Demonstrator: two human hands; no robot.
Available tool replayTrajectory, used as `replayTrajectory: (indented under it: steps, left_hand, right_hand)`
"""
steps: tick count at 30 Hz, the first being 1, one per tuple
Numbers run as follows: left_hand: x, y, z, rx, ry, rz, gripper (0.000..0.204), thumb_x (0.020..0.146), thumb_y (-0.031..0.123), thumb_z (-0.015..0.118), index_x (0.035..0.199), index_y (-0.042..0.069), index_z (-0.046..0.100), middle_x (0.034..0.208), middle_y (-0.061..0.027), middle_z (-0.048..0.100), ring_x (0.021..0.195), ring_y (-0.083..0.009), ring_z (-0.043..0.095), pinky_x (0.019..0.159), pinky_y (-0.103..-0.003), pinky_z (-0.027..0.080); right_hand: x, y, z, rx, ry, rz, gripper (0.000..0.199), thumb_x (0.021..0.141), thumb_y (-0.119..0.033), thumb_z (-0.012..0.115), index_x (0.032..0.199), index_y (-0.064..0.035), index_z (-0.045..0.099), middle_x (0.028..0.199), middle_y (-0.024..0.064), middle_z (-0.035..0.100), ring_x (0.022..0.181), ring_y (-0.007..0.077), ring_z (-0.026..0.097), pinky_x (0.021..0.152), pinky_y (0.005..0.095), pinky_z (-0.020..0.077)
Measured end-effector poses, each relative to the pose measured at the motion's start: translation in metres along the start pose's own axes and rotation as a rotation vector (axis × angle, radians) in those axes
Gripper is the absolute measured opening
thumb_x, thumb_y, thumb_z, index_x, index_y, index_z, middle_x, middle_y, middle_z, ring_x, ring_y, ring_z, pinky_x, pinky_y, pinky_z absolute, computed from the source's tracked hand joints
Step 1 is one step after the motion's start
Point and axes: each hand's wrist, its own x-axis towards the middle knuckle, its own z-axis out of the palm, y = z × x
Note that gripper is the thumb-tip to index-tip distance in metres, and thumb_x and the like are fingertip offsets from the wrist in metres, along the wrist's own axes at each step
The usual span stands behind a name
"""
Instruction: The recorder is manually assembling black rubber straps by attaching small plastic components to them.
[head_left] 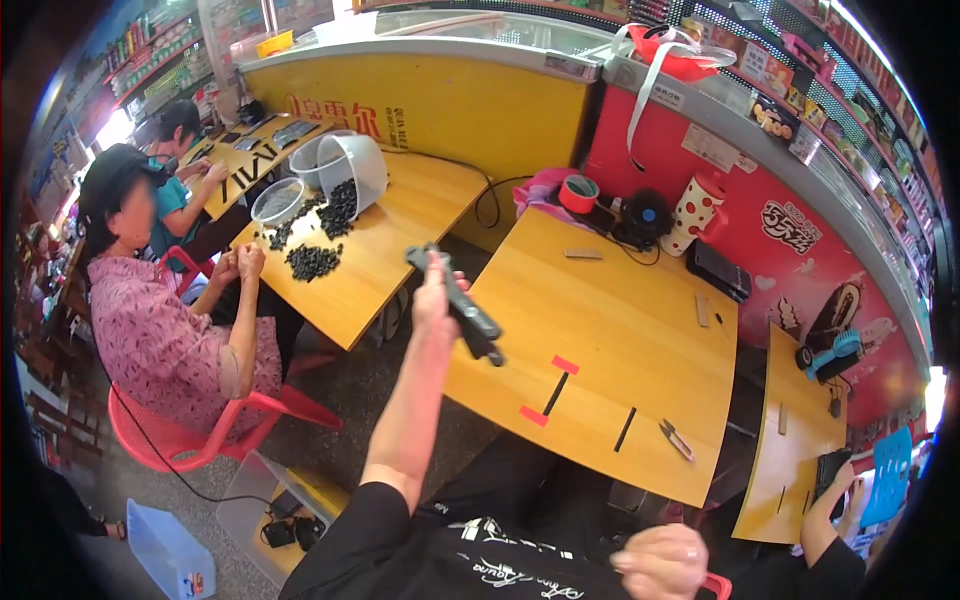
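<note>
My left hand [432, 297] is raised over the near left edge of my table, its fingers wrapped round a long black object [474, 317]. This looks made of two slim parts lying side by side; its kind is not clear. My right hand [660, 562] is low at the front of my body, fingers curled in, and whatever it may hold is hidden. On the wooden table [640, 290] a black strip [555, 393] runs between two red tape pieces [565, 366]. Another black strip [625, 430] lies to the right, beside a pair of thread snips [677, 440].
At the left table, a person in a pink shirt [180, 290] sits by black small-part piles [314, 262] and a tipped clear bucket [358, 172]. A black fan [647, 217] and a dotted container [695, 212] stand at my table's back. Clear bins [262, 505] are on the floor.
</note>
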Motion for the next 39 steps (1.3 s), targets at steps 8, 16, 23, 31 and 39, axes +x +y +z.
replayTrajectory:
  steps: [8, 16, 23, 31, 39]
  left_hand:
    - [0.042, 0.104, 0.007, 1.108, -0.312, 0.477, 0.048, 0.078, 0.043, 0.074, 0.093, 0.002, 0.054, 0.071, -0.0124, 0.064, 0.059, -0.0219, 0.063, 0.051, -0.035, 0.048]
    - [0.166, 0.106, -0.085, 2.255, 0.197, 0.85, 0.046, 0.08, 0.043, 0.068, 0.104, 0.006, 0.056, 0.101, -0.0187, 0.064, 0.094, -0.0359, 0.062, 0.082, -0.049, 0.048]
    - [0.172, 0.093, -0.086, 2.387, 0.424, 0.924, 0.068, 0.08, 0.045, 0.066, 0.134, 0.01, 0.043, 0.115, -0.0144, 0.058, 0.108, -0.0319, 0.055, 0.088, -0.047, 0.044]
    - [0.131, 0.065, -0.075, 2.51, 0.205, 1.103, 0.089, 0.076, 0.043, 0.07, 0.145, 0.009, 0.025, 0.146, -0.0183, 0.031, 0.127, -0.0337, 0.038, 0.1, -0.047, 0.035]
    - [0.025, 0.058, -0.012, 1.976, -0.23, 1.43, 0.043, 0.082, 0.016, 0.066, 0.122, 0.003, 0.054, 0.132, -0.015, 0.047, 0.125, -0.0325, 0.041, 0.1, -0.041, 0.036]
  right_hand:
    - [-0.039, 0.079, 0.064, 0.218, 1.033, 0.96, 0.011, 0.088, -0.007, 0.06, 0.089, 0.0022, 0.055, 0.075, 0.0041, 0.054, 0.06, 0.0099, 0.052, 0.054, 0.0216, 0.0423]
    - [-0.052, 0.096, 0.086, 0.74, 1.292, 1.323, 0.006, 0.09, -0.01, 0.062, 0.087, -0.0047, 0.059, 0.072, 0.0005, 0.059, 0.057, 0.0075, 0.055, 0.051, 0.0201, 0.0432]
    - [-0.063, 0.093, 0.091, 0.711, 1.14, 1.287, 0.009, 0.089, -0.008, 0.062, 0.082, -0.0042, 0.058, 0.071, 0.0004, 0.059, 0.056, 0.0071, 0.055, 0.051, 0.0194, 0.0421]
    - [-0.073, 0.089, 0.09, 0.695, 1.163, 1.277, 0.005, 0.087, -0.006, 0.063, 0.083, -0.0042, 0.061, 0.069, 0.0008, 0.06, 0.055, 0.0074, 0.056, 0.05, 0.0193, 0.0429]
    - [-0.071, 0.088, 0.094, 0.749, 1.111, 1.273, 0.005, 0.086, -0.005, 0.065, 0.09, -0.0029, 0.062, 0.072, -0.0016, 0.058, 0.062, 0.0054, 0.055, 0.056, 0.0187, 0.0422]
